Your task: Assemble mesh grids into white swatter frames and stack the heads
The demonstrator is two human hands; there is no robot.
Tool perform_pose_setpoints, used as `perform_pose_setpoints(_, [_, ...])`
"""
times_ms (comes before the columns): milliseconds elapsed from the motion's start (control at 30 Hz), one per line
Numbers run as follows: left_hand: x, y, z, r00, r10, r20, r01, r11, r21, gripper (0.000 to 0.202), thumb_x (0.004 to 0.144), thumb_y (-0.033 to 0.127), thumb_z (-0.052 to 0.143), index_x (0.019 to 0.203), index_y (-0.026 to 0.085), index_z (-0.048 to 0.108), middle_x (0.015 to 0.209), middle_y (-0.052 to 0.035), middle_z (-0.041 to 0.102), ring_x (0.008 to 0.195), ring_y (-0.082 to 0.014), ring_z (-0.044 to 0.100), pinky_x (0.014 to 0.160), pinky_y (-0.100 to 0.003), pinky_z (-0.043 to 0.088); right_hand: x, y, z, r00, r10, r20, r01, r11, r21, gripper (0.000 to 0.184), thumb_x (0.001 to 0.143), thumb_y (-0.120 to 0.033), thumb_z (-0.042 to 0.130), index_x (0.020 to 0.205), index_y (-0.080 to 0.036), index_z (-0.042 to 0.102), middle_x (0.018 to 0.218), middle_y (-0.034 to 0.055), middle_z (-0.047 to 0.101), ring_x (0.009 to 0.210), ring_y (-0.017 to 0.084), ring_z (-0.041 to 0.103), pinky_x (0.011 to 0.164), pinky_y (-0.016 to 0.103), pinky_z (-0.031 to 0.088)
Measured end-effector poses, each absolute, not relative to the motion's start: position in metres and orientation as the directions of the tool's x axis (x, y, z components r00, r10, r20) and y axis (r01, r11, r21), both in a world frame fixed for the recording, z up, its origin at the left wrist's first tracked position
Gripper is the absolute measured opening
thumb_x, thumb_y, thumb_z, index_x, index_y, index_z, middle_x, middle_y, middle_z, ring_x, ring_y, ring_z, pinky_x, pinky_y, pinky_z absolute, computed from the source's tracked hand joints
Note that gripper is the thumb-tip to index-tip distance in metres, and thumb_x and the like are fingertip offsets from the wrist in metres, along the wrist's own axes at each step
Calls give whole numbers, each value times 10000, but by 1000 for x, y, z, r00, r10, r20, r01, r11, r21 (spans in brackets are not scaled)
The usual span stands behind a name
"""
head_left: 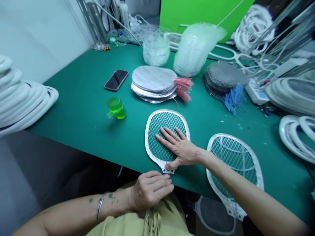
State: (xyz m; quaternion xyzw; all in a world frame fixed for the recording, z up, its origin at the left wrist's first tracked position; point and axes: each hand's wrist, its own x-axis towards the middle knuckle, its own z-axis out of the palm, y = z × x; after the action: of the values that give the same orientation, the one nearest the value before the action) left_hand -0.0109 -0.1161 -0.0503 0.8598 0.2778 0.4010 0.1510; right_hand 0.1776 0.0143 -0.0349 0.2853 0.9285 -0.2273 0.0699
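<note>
At the far left, a stack of white coiled plastic frames point(22, 98) sits on the edge of the green-topped desk point(81, 98), with a phone point(116, 80) lying face up further back and a translucent green cup point(116, 108) tipped on its side nearer the middle. Along the near edge, the left hand point(150, 190), with a metal bangle point(99, 208) on its wrist, rests with its fingers together and loosely curled, holding nothing, just beside the small tab at the near end of a white-framed mesh racket point(157, 131). That racket lies flat on the desk, its long axis running near to far, with the neck and tab pointing at the person and the rounded head pointing away. The right hand point(178, 147) reaches in from the right and lies spread and flat across the mesh, so it is on the racket, while the left hand is nearer the neck. Behind them is a stack of silver mesh panels with pink wires point(152, 82). To the right are a stack of dark mesh panels with blue wires point(222, 78), a second mesh racket point(233, 157) partly under the right forearm, and more white frames point(297, 137).
</note>
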Motion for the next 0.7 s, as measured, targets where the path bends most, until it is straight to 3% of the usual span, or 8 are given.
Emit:
perform_pose_setpoints(100, [-29,-95,-36,588,666,458,257,-692,675,210,934,326,556,1072,208,662,898,-16,767,881,-152,726,942,-255,509,178,13,-30,-836,481,-264,549,740,-388,1096,725,-770,534,1522,-216,26,1581,132,-25,1452,340,-12,1123,587,-52])
perform_pose_setpoints(167, [-40,-74,-27,574,752,323,388,-597,702,364,937,418,533,1243,231,599,1107,-51,725,1044,-193,681,1023,-314,467,179,15,-26,-846,463,-264,533,744,-404,1072,742,-747,537,1512,-232,-3,1577,132,-18,1450,345,12,1122,606,-14])
perform_pose_setpoints(233, [-49,-55,-22,512,826,236,616,-544,570,499,947,377,514,1420,237,437,1404,-82,528,1282,-245,514,1109,-412,379,179,19,-20,-853,453,-258,521,743,-420,1058,751,-739,535,1499,-260,-40,1575,120,-7,1446,352,29,1109,639,-3])
perform_pose_setpoints(300, [-55,-41,-25,506,840,196,738,-539,405,630,941,351,512,1507,218,269,1529,-88,338,1386,-267,369,1143,-460,316,178,22,-17,-856,452,-251,517,737,-436,1060,751,-736,541,1483,-291,-83,1573,106,10,1440,366,50,1074,692,-14])
perform_pose_setpoints(467, [-60,-24,-57,600,766,229,742,-640,200,714,928,461,503,1521,177,224,1521,-68,356,1368,-246,400,1176,-419,252,179,19,-36,-805,515,-294,593,688,-418,795,902,-600,434,1444,-412,-117,1562,33,82,1426,341,138,1030,755,79])
perform_pose_setpoints(533, [-60,-18,-75,610,723,325,732,-671,117,647,941,485,470,1491,181,316,1474,-62,438,1334,-235,447,1195,-411,199,182,19,-45,-787,554,-271,615,677,-405,690,918,-584,420,1438,-475,-21,1547,-1,181,1407,311,235,1061,700,186])
perform_pose_setpoints(600, [-58,-12,-93,582,676,452,745,-666,37,534,963,466,439,1427,201,438,1393,-47,542,1276,-222,511,1196,-395,204,184,30,-41,-763,601,-238,639,645,-418,557,906,-574,464,1402,-546,211,1486,-42,377,1344,272,391,1075,590,306])
perform_pose_setpoints(700, [-56,-7,-107,568,651,504,768,-639,-40,415,972,400,457,1351,250,533,1334,9,598,1204,-183,570,1125,-305,365,170,92,-1,-679,703,-212,710,555,-433,334,911,-539,488,1215,-462,604,1196,-9,684,1106,227,632,959,430,467])
